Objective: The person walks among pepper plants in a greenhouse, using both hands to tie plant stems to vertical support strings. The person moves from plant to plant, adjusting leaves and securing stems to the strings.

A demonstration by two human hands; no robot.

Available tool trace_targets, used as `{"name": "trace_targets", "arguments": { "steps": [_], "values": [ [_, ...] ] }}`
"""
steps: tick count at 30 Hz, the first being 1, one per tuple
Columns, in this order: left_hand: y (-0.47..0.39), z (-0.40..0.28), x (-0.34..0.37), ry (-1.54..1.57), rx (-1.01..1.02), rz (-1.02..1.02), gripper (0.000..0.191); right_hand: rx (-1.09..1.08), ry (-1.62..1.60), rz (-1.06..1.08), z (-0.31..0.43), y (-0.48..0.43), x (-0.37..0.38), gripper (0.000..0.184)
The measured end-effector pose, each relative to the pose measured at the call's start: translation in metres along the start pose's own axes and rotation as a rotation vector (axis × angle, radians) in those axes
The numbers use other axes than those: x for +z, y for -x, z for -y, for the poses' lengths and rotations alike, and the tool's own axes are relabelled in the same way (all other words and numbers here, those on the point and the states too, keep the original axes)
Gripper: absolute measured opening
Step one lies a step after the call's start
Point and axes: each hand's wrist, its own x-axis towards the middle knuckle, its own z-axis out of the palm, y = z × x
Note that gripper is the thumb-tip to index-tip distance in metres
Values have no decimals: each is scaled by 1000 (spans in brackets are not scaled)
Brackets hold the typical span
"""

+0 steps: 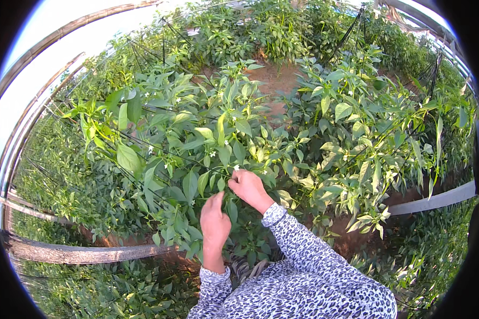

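My right hand (248, 188) is among the upper leaves of a pepper plant (189, 183), its fingers curled at a thin stem just below a small white flower (236, 168). What the fingertips pinch, if anything, is too small to make out. Lower and to the left, my left hand (215, 219) points upward with its fingers close together beside the leaves. Its fingertips are slightly blurred, and the palm side is hidden. A dark support string (171, 153) runs through the foliage from the left towards my right hand.
More pepper plants (343, 131) crowd the right side, with bare soil (277, 79) beyond. A curved pole (84, 254) lies at the lower left, and a pale beam (435, 200) is at the right. Dark strings (349, 30) rise over the rows; hoop poles (44, 44) arch at the left.
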Motion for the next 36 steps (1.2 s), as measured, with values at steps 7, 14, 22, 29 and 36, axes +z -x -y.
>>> {"name": "trace_targets", "arguments": {
  "steps": [7,14,22,29,36],
  "values": [
    [-57,-24,-45,647,-273,-518,62,82,-56,119,6,6,14,22],
    [-52,-5,0,1347,-416,-262,28,165,-215,78,4,-10,17,22],
    [-57,22,31,863,-410,31,33,-26,-224,24,10,-9,2,15],
    [-76,23,20,245,3,-176,20,-133,-606,114,20,-22,6,9],
    [-77,29,19,456,-119,-105,15,10,-383,-2,6,-33,13,15]
  ]
}}
